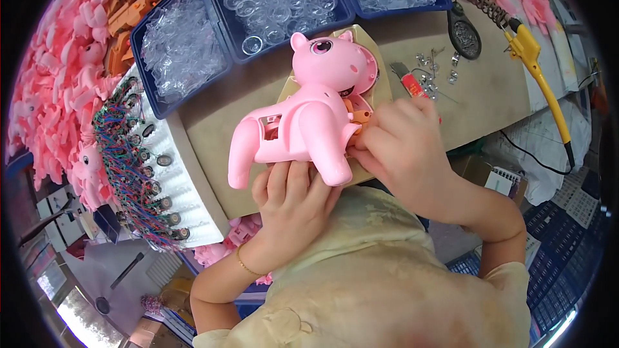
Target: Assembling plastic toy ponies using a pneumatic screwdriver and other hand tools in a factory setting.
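A pink plastic toy pony (300, 132) lies on its side over the near edge of the table, its head pointing away from me. My left hand (293, 196) grips it from below, its fingertips hidden beneath the body. At the pony's open chest, my right hand (403, 148) has its fingers closed together beside an orange plastic part (359, 116). That part pokes out between the shell pieces. The fingers cover whatever they pinch there. A rectangular opening (271, 130) shows in the pony's flank. Under the head rests a tan pad (376, 45).
Blue bins (222, 35) of clear plastic parts line the table's far side. Wired round components (138, 167) lie on white foam at left, near heaped pink parts (55, 84). Small metal pieces (425, 80) sit right of the pony. A yellow-handled tool (530, 51) hangs at right.
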Tool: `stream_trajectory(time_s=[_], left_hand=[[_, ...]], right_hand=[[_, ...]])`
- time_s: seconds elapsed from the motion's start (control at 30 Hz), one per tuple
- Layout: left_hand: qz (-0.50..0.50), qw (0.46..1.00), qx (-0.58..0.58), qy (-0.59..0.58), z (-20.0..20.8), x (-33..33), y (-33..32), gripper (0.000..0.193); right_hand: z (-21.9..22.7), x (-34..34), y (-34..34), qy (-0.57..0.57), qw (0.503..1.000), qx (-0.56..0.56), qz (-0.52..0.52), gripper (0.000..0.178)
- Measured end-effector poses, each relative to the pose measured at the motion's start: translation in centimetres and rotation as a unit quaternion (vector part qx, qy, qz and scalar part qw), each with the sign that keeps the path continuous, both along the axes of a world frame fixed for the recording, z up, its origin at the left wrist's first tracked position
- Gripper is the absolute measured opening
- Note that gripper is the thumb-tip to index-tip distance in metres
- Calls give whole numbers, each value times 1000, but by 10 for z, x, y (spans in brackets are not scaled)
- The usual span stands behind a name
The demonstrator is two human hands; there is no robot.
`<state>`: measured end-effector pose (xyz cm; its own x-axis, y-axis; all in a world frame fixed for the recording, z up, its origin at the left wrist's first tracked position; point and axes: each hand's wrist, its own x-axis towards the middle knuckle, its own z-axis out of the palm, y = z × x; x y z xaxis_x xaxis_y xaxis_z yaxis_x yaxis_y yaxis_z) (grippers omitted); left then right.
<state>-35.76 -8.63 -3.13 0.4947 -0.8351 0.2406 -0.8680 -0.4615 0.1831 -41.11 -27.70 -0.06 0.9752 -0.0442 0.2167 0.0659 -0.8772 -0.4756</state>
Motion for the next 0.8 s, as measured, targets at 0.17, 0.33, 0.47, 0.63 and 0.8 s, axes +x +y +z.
stream_trajectory(time_s=[0.17,0.33,0.47,0.63,0.8], left_hand=[[4,997,42,-60,5,0,0,43],[14,994,52,-94,13,-5,-5,39],[6,988,58,-145,16,-6,-8,36],[-7,985,79,-153,18,-8,-11,38],[-5,982,96,-163,20,-8,-8,37]], right_hand=[[10,-3,-11,-6,999,31,26,15],[23,0,-37,77,992,101,25,9],[16,5,-42,106,984,121,79,8],[26,15,-40,156,982,65,81,8],[30,20,-42,151,982,34,107,10]])
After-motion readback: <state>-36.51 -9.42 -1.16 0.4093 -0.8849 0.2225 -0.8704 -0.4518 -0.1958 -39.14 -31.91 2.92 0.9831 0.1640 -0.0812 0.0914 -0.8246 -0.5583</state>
